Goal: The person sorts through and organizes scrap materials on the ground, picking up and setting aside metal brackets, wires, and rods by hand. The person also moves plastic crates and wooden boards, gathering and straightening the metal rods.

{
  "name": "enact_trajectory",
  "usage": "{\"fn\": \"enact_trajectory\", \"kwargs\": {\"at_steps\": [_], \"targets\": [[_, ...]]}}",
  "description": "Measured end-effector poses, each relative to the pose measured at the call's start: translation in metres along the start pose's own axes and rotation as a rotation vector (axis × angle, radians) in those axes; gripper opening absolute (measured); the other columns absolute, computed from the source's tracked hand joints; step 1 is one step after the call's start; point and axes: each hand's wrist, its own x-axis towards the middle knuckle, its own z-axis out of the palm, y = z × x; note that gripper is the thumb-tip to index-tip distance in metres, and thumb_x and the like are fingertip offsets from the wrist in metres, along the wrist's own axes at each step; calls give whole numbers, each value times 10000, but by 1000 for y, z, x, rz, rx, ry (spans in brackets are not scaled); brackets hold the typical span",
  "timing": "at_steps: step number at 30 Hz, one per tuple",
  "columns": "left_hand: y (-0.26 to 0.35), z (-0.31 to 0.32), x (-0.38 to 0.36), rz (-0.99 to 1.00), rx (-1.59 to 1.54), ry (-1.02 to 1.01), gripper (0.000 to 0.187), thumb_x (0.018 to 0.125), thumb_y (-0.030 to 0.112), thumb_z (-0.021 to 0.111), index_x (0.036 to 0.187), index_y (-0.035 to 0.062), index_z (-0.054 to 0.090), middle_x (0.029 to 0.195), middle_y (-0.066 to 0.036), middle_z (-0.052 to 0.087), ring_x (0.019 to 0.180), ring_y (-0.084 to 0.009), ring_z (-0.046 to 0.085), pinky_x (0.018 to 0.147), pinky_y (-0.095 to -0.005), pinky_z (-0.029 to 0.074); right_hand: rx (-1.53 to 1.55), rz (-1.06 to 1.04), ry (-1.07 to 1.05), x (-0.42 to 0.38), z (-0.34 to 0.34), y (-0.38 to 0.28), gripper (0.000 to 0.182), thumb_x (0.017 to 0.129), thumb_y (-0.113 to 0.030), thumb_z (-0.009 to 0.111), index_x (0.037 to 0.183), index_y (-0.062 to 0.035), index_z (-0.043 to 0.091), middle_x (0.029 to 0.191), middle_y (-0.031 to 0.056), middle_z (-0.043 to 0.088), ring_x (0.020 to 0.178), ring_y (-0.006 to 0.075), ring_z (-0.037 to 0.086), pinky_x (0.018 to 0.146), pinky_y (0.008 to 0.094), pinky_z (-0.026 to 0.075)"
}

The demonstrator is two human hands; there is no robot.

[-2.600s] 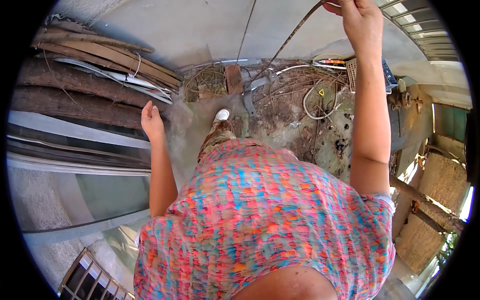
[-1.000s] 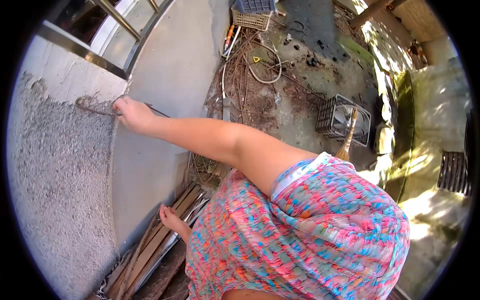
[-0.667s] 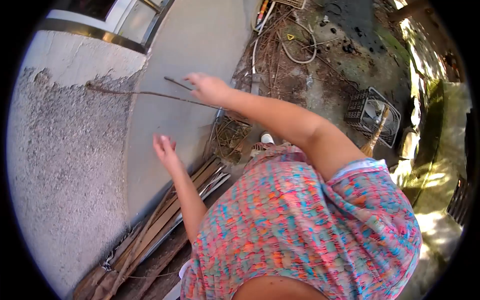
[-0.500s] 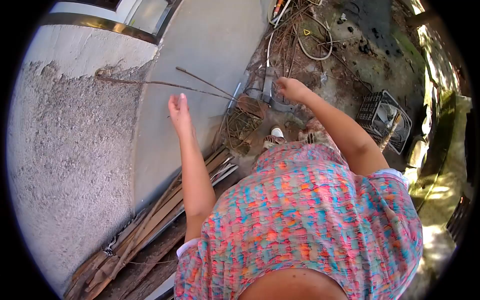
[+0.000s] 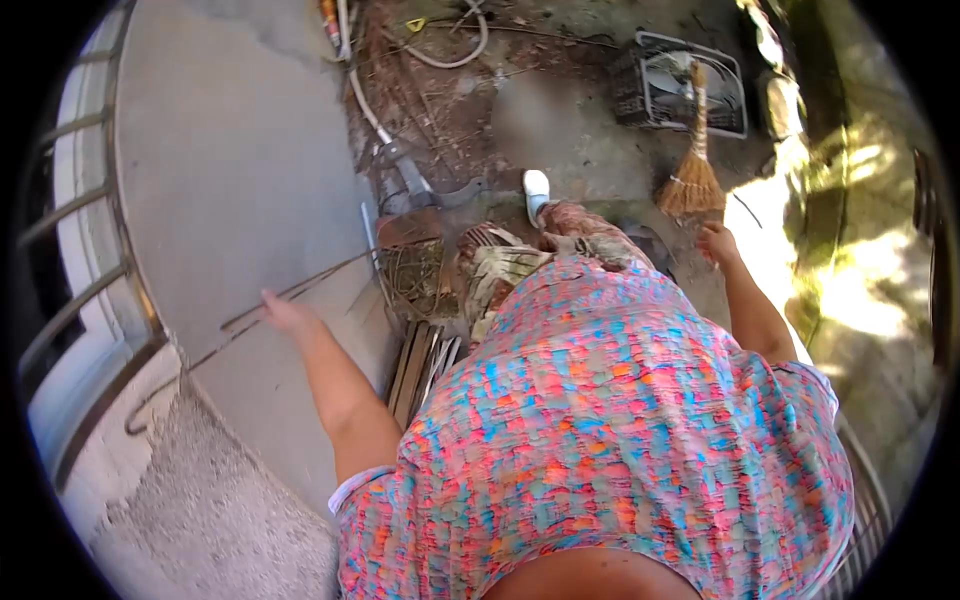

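My left hand (image 5: 288, 312), blurred by motion, is over the grey wall beside two thin rusty rods (image 5: 235, 325); whether it touches them I cannot tell. Out to the right, my right hand (image 5: 717, 243) hangs with its fingers loosely bent and apart, nothing visible in them. Just above it is a straw broom (image 5: 692, 186), bristles down, its handle against a dark crate (image 5: 630, 92) holding a fan-like part. Between my hands, a grey metal tool (image 5: 405, 170) lies near a reddish-brown piece (image 5: 410, 227) and a heap of twigs (image 5: 415, 275).
A white shoe (image 5: 536, 185) shows on the dirty ground ahead. A pale hose (image 5: 450, 62) curls at the top. Wooden strips (image 5: 412, 372) lean low by the wall. A barred window (image 5: 75, 215) is at the left, and a mossy, sunlit ledge (image 5: 845, 210) at the right.
The view has turned and moved, bringing the broom into full sight. My right hand has swung outward to the right, away from the metal tool. My left hand is lower, beside the rods.
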Motion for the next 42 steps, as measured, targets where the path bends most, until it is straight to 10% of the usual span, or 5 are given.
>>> {"fn": "enact_trajectory", "kwargs": {"at_steps": [2,7,26,38,42], "targets": [[44,18,-39,-137,161,-27,499,880,344,450,1210,-26,400,1243,-180,444,1080,-275,461,939,-393,353,33,50,15,-44,-13,15,266,871,-156,504,1114,-49,533,815,56,595,642,145,584,504,267,453],[19,30,-21,-23,-72,32,497,878,404,483,745,-75,475,599,-108,519,553,-198,509,564,-319,456,215,205,136,-100,5,108,285,847,-158,519,1113,-57,537,812,42,599,643,135,588,520,266,462],[241,116,-267,521,-35,-976,517,893,385,497,529,113,250,477,14,245,447,-112,245,431,-266,282,653,381,59,-275,214,278,291,806,-164,566,1084,-78,557,810,27,605,627,125,578,536,279,471],[145,85,-545,1174,221,-1988,443,891,343,526,618,5,440,530,-17,388,514,-113,379,462,-298,321,934,333,81,-248,168,352,265,856,-168,520,1107,-83,531,867,18,604,696,108,584,579,246,470],[79,47,-651,1487,450,-2060,300,841,250,586,691,4,503,561,-181,468,502,-340,428,484,-351,383,949,319,-31,-213,136,397,289,854,-177,527,1120,-63,523,864,20,603,699,102,581,583,234,462]]}}
